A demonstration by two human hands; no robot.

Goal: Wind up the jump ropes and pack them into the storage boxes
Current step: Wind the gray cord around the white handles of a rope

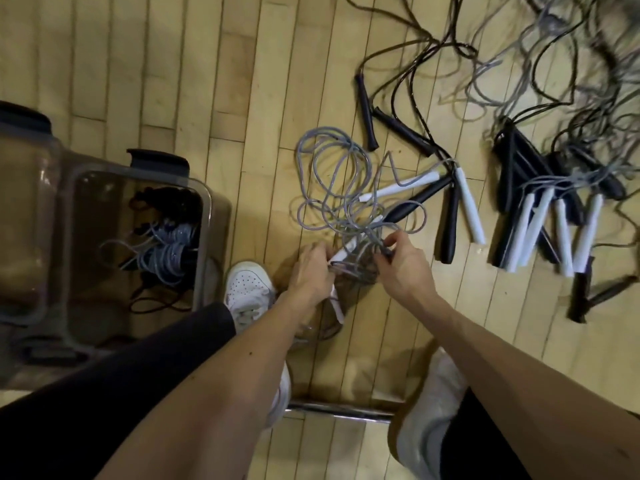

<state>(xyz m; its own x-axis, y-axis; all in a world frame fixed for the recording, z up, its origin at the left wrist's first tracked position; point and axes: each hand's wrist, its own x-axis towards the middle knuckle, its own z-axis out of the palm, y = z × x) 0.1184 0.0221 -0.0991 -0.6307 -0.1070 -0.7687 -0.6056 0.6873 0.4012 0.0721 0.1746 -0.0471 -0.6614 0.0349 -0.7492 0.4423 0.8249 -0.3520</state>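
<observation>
Two bare forearms reached forward and down from the bottom of the view, converging low over the floor (207, 81) between the person's shoes (247, 289). The left hand (311, 271) was turned knuckles up, its fingers curled round the white handles (341, 252) of a grey rope (332, 188); one handle poked out past the fingertips and the other showed below the wrist. The right hand (403, 268) sat just beside it, back of the hand up, wrist bent a little inward, with thumb and fingers pinching several strands of the same rope where they bunched together. From the two hands the rope spread away in loose, tangled loops lying on the boards, partly over a black handle and a white one from the neighbouring ropes. A clear box (207, 209) stood open at the left, near the left knee, with wound ropes (169, 251) in grey and black lying inside it. Well to the right, loose ropes (540, 216) lay in a heap, their black and white handles fanned toward the person and their cords trailing off to the upper right, blurred. A metal bar (339, 408) crossed the floor between the feet.
</observation>
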